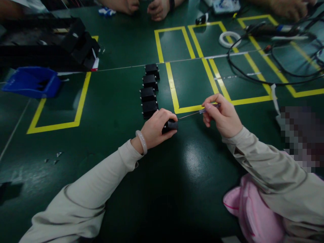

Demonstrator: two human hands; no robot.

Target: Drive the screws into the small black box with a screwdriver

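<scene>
My left hand [159,127] is closed around a small black box-shaped part [171,125], holding it down at the table's middle. In my right hand [219,114] is a screwdriver [201,110], its clear handle pinched between thumb and fingers. The thin shaft points left, and its tip meets the right side of the black part; whether it sits in a screw is too small to tell. Just beyond my left hand, several similar black parts [149,94] stand in a column, with small shiny screws sticking out at their sides.
Loose screws [57,158] lie at the left. A blue bin [32,82] and black trays [48,44] stand behind them. Cables [253,79] and a white tape ring [230,39] are at the right. Another person's hands [159,8] rest at the far edge. Pink cloth [258,209] lies near my right arm.
</scene>
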